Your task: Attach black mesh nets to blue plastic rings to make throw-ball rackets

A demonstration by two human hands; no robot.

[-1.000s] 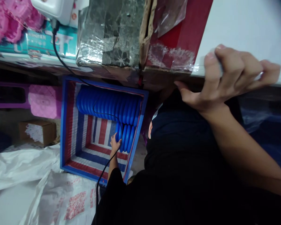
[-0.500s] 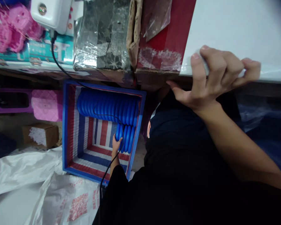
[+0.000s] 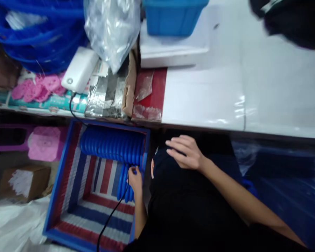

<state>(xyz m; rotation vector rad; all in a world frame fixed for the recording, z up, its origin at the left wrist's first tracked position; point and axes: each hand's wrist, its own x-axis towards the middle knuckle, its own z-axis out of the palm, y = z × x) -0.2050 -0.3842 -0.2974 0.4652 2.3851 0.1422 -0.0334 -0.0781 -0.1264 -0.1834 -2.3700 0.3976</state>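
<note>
My left hand is inside the lined crate, by the right end of a short row of blue ring-like pieces. Its fingers are curled in a pinch; what lies between them, if anything, is hidden. A black cable runs past these fingers. Behind them, a longer row of similar blue rounded pieces fills the crate's far side. The crate has a blue rim and a red, white and blue striped lining. Over my lap hovers my right hand, fingers stretched out and holding nothing, below the table edge.
A white table spans the far side, bearing a blue bin and a clear plastic bag. A white device sits beside pink pieces. Left of the crate are a pink stool-like item and a cardboard box.
My right hand has come off the table edge and drawn back over my lap. My left hand has shifted toward the top of the short blue row. The view has tilted up, showing more tabletop.
</note>
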